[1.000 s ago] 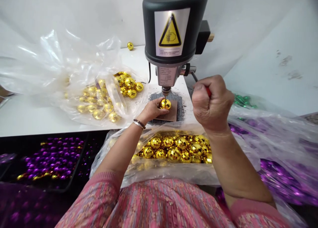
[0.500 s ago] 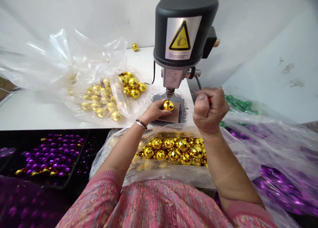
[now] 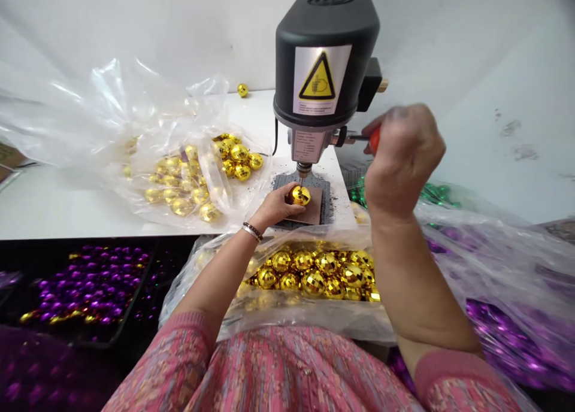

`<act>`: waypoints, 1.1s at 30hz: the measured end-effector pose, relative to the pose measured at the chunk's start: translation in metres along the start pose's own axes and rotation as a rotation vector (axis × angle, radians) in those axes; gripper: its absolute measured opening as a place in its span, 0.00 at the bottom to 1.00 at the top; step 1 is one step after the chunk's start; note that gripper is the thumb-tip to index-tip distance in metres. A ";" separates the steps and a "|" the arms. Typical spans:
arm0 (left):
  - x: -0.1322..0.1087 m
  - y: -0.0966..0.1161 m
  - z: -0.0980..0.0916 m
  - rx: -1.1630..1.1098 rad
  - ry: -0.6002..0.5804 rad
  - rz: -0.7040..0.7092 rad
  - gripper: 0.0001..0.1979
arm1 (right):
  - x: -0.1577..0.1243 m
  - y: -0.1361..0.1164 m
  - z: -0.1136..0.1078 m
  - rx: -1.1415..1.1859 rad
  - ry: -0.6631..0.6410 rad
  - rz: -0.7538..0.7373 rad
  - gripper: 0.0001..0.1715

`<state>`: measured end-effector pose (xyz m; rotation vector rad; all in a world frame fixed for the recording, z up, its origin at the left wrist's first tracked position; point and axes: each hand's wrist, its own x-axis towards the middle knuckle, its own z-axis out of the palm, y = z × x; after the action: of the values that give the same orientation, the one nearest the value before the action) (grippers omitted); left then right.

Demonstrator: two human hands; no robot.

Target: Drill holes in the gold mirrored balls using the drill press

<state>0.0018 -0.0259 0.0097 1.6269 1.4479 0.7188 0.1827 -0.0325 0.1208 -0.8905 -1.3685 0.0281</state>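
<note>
My left hand grips a shiny gold ball between thumb and fingers, on a brown board over the grey base plate of a black drill press. Right above the ball is the drill chuck; whether the bit touches the ball is too small to tell. My right hand is closed around the red knob of the press lever, raised to the right of the machine. Many gold balls lie in an open clear plastic bag in front of the press.
On the white table, more gold balls lie in and beside clear plastic. One loose gold ball sits at the back. Purple balls fill a dark tray lower left; green and purple bagged pieces lie right.
My right hand has moved up and to the right with the red knob, and the lever has swung up. My left hand still holds the gold ball under the chuck.
</note>
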 end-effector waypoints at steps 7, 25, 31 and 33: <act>-0.036 -0.004 -0.014 0.050 -0.030 0.086 0.36 | 0.022 -0.002 0.007 0.060 -0.035 0.136 0.22; 0.010 -0.004 -0.065 0.333 0.446 -0.036 0.17 | 0.020 -0.005 -0.008 -0.001 -0.147 0.134 0.29; 0.044 -0.039 -0.099 0.597 0.465 -0.367 0.22 | 0.014 -0.006 -0.010 0.009 -0.146 0.110 0.28; 0.047 -0.044 -0.094 0.640 0.417 -0.333 0.26 | 0.012 -0.007 -0.010 0.002 -0.145 0.121 0.29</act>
<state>-0.0918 0.0391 0.0134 1.6751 2.3662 0.4322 0.1910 -0.0366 0.1357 -0.9843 -1.4467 0.1906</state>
